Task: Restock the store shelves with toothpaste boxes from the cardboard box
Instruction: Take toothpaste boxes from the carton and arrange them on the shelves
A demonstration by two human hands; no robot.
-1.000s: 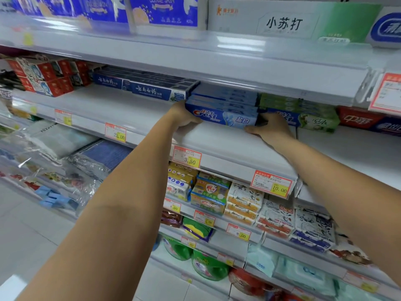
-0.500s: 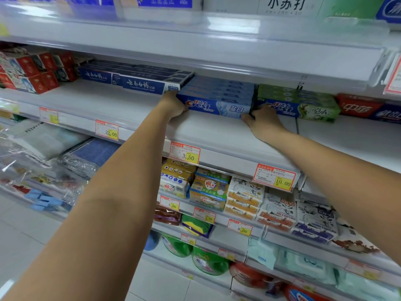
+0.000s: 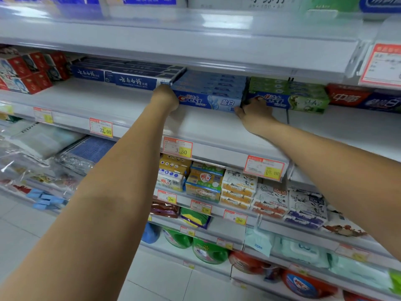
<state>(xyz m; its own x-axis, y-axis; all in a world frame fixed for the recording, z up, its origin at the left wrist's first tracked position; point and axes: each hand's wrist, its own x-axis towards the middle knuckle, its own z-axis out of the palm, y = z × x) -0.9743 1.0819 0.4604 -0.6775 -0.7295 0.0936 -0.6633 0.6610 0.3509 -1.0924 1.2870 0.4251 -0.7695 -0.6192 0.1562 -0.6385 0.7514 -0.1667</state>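
A stack of blue Crest toothpaste boxes lies on the white shelf, between dark blue toothpaste boxes on the left and green Crest boxes on the right. My left hand grips the left end of the front blue box, its fingers hidden behind that end. At the box's right end is my right hand: the thumb lies at the front corner and the fingers reach into the gap beside the green boxes. The cardboard box is out of view.
Red boxes sit at the shelf's far left and red-and-blue toothpaste boxes at the far right. An upper shelf overhangs closely. Price tags line the shelf edge. Soaps, wipes and detergent fill the lower shelves.
Both hands have moved deeper over the shelf with the blue Crest boxes, which now sit further back in line with the neighbouring boxes.
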